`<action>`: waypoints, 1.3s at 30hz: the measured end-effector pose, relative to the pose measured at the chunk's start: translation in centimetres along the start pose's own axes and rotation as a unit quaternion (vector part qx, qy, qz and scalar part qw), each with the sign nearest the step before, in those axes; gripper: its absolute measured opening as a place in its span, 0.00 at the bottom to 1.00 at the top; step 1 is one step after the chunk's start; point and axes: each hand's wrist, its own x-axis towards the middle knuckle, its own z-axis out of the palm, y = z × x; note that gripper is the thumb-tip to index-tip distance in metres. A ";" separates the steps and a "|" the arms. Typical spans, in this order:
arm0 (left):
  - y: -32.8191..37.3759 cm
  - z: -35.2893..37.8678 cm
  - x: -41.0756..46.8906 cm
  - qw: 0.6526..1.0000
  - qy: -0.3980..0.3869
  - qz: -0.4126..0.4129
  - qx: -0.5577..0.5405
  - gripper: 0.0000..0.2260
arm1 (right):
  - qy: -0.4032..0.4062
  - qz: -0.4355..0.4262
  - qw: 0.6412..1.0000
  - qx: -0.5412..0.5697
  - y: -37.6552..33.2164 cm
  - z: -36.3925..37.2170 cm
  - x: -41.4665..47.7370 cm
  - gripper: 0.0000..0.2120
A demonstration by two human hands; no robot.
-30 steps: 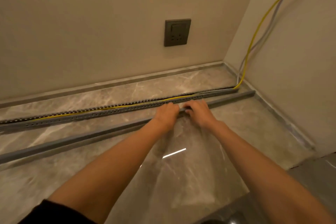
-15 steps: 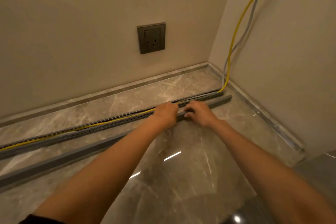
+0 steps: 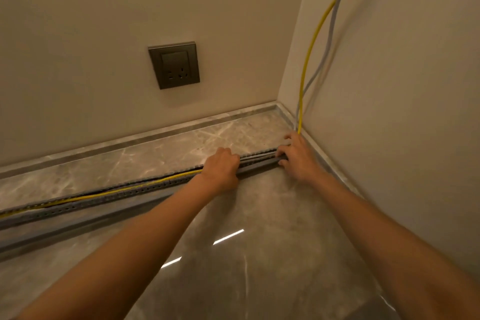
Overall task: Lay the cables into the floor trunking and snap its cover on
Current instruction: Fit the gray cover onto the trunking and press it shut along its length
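Bare floor (image 3: 259,254) nr side; trunking (image 3: 104,196), cover (image 3: 78,226), rt wall (image 3: 402,112) hemming far side.

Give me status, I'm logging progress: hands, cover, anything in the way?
Both hands, left hand and right hand, on cover by corner. Yellow cable in trunking, cover not yet on. Nothing in the way.

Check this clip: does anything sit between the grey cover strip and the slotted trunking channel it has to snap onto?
Nothing separate shows between them. The cover lies beside the trunking. The yellow cable already lies in the channel. Near the corner, the left hand and right hand hide the joint.
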 end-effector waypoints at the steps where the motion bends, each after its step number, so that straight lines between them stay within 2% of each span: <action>1: 1.0 0.0 0.8 0.999 0.027 0.025 0.011 0.18 | -0.005 -0.010 1.000 0.018 0.4 -0.1 0.1 0.11; 3: 2.6 0.0 2.3 0.995 0.060 0.071 0.027 0.18 | -0.003 -0.024 0.998 0.057 1.5 -0.6 0.4 0.17; 5: 3.7 0.1 3.3 0.995 0.052 0.085 0.023 0.17 | -0.010 -0.010 0.996 0.089 2.2 -1.2 0.8 0.21; 9: 4.8 -0.2 4.4 0.998 0.030 0.047 -0.003 0.13 | -0.053 0.010 0.988 0.142 3.9 -2.1 1.4 0.24; 13: 5.1 -0.5 4.9 0.999 0.027 0.026 -0.010 0.13 | -0.043 0.036 0.987 0.153 4.8 -2.2 1.7 0.27; 16: 5.2 -0.7 5.0 0.999 0.024 0.017 -0.025 0.12 | -0.063 0.013 0.989 0.129 4.8 -2.5 1.8 0.31; 20: 4.8 -1.2 5.4 0.999 0.014 0.019 -0.045 0.11 | -0.079 -0.014 0.995 0.055 4.8 -2.9 2.3 0.22; 28: 4.0 -1.9 6.4 0.996 -0.008 0.048 -0.081 0.10 | -0.054 -0.022 0.998 0.033 4.8 -2.6 2.5 0.14; 35: 4.5 -1.4 6.2 0.995 0.013 0.042 -0.087 0.10 | -0.065 -0.014 0.997 0.042 4.4 -2.5 3.0 0.12; 39: 5.3 -0.7 6.0 0.996 0.049 0.044 -0.053 0.12 | -0.075 -0.016 0.996 0.051 4.3 -2.6 2.9 0.15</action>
